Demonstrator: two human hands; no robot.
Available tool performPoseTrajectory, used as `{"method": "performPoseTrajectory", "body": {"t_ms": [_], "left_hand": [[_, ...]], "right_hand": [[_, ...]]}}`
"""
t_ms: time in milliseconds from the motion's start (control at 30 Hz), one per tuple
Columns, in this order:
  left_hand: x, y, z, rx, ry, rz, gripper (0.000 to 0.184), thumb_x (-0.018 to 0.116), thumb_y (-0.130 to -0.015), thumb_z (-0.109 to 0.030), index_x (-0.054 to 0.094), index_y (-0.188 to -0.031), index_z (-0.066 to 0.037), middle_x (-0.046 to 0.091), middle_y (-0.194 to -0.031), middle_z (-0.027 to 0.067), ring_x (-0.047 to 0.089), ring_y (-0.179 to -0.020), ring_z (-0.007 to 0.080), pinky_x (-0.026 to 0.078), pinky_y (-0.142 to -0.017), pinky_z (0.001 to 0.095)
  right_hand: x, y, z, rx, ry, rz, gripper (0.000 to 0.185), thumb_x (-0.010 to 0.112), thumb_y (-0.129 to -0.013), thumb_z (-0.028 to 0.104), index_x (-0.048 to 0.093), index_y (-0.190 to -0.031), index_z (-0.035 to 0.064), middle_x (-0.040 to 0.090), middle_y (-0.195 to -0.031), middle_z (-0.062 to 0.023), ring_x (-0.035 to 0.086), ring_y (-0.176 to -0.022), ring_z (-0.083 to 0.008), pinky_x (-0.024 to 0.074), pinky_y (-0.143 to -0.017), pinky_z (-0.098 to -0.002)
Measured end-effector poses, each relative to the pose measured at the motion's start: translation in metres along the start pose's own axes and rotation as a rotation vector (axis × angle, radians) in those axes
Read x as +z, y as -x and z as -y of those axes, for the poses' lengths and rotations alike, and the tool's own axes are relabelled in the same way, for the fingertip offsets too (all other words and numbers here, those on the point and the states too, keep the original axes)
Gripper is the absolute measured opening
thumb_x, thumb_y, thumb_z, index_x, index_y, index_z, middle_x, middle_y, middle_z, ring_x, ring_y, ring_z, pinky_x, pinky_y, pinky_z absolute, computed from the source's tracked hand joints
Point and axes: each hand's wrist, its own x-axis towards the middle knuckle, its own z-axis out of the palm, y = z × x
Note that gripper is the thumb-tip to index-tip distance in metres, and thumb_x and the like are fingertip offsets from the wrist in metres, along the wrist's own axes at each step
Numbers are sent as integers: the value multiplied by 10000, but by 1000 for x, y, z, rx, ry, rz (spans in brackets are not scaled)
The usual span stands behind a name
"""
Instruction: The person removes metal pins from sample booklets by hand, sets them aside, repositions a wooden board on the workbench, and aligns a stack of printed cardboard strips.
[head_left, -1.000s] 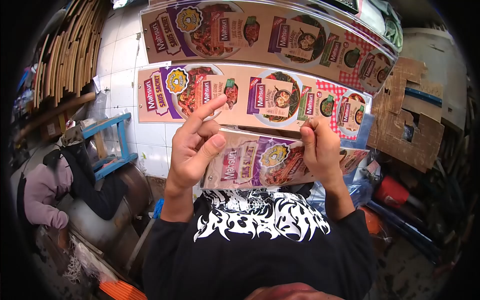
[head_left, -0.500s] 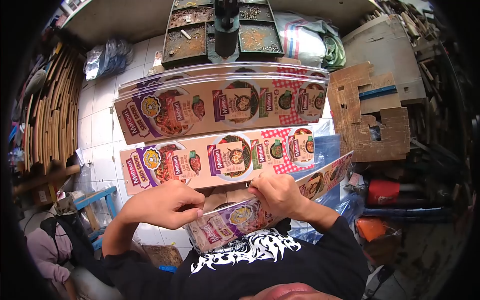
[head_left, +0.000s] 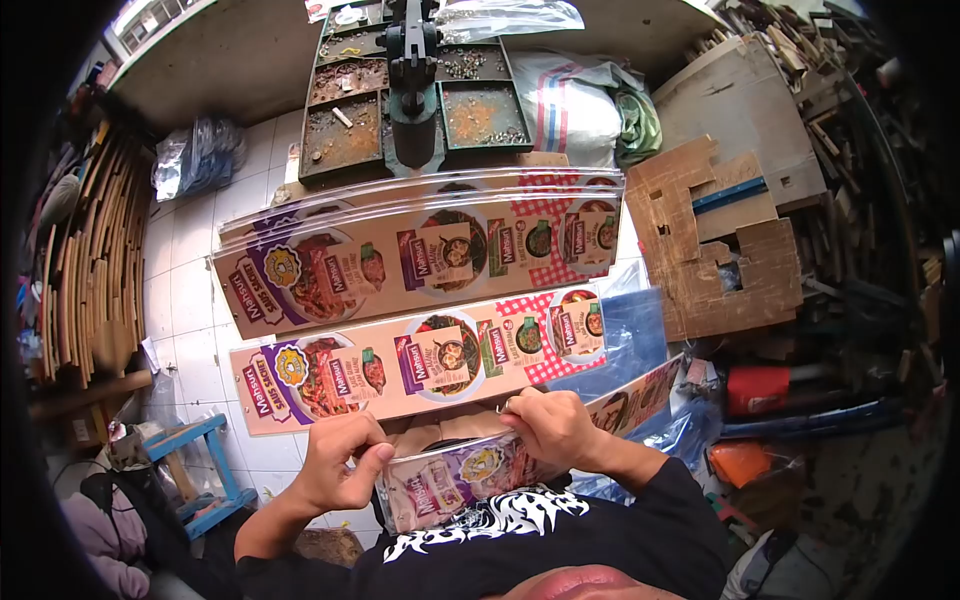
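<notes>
A printed panel [head_left: 430,482] in a clear plastic cover leans against the black shirt, its top edge between my two hands. My left hand [head_left: 345,462] is at the panel's upper left corner, thumb and fingertips brought together; whatever lies between them is too small to name. My right hand [head_left: 553,428] pinches a small metal hook or ring at the panel's top edge. Just beyond lies another printed panel [head_left: 390,378] with pictures of food. Behind it, several similar panels [head_left: 350,275] stand overlapped, their plastic edges showing.
A dark metal tool [head_left: 412,90] rises between trays [head_left: 485,112] of small metal parts. Stacked boards [head_left: 95,260] stand at the left, above a blue frame [head_left: 200,470]. Cut cardboard [head_left: 675,250] and a white sack [head_left: 575,105] are on the right. A person's sleeve [head_left: 105,540] shows lower left.
The view has tilted up, bringing the tool and trays into sight. My left hand's extended fingers have curled in at the panel's corner. My right hand stays pinched at the top edge.
</notes>
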Motion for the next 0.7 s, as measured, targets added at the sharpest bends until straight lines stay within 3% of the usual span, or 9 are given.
{"method": "performPoseTrajectory", "body": {"t_ms": [100,167,200,333,400,467,533,600,700], "left_hand": [[-13,17,15,1,237,-509,285,527,-988,-221,455,-778,-42,463,-672,30,392,-560,87,324,-501,242],[-43,22,15,100,516,-841,285,464,-1025,-255,365,-814,-92,338,-700,-6,311,-560,67,297,-480,214],[-54,33,20,103,503,-910,299,453,-1030,-259,345,-804,-96,314,-707,-8,329,-570,71,305,-477,211],[-63,64,48,-94,448,-894,225,531,-1003,-188,456,-850,-41,447,-715,19,435,-569,71,404,-531,209],[-57,71,59,-437,-92,-833,113,602,-948,-78,581,-926,31,570,-775,64,542,-629,84,457,-599,211],[-45,61,53,-410,-305,-802,123,630,-870,36,664,-986,61,648,-801,83,624,-731,125,506,-697,239],[-39,54,41,-406,-343,-699,171,611,-864,56,682,-1019,48,700,-847,130,679,-777,153,526,-686,257],[-36,52,34,-389,-314,-545,217,577,-895,30,682,-1084,25,711,-762,126,687,-691,150,537,-656,262],[-36,40,11,-661,-187,-454,210,588,-932,-52,673,-1113,11,641,-647,51,625,-593,91,514,-565,237]], "right_hand": [[-3,10,-10,74,15,-14,117,679,-849,76,570,-870,40,568,-697,-84,594,-521,-257,447,-450,-360],[-9,18,-20,200,29,-56,103,663,-873,85,573,-879,36,589,-704,-100,606,-533,-275,447,-453,-368],[-12,22,-21,228,19,-55,99,654,-886,93,577,-893,32,592,-710,-110,611,-546,-285,450,-463,-374],[-10,21,-24,269,34,-105,91,646,-888,84,577,-900,26,602,-723,-122,619,-575,-302,461,-485,-383],[-5,14,-28,310,31,-200,77,634,-890,70,577,-896,19,604,-728,-138,626,-608,-324,472,-511,-392],[-7,5,-25,381,51,-215,68,618,-903,65,586,-902,5,617,-752,-161,624,-623,-347,480,-538,-392],[-5,-3,-24,403,101,-244,62,597,-927,58,584,-920,-2,614,-755,-174,618,-625,-343,475,-552,-387],[-2,-3,-25,447,95,-260,74,582,-942,68,579,-925,-4,616,-780,-175,624,-650,-338,480,-572,-384],[3,0,-28,473,101,-281,75,576,-948,73,574,-929,0,605,-767,-162,611,-638,-328,477,-583,-375]]}}
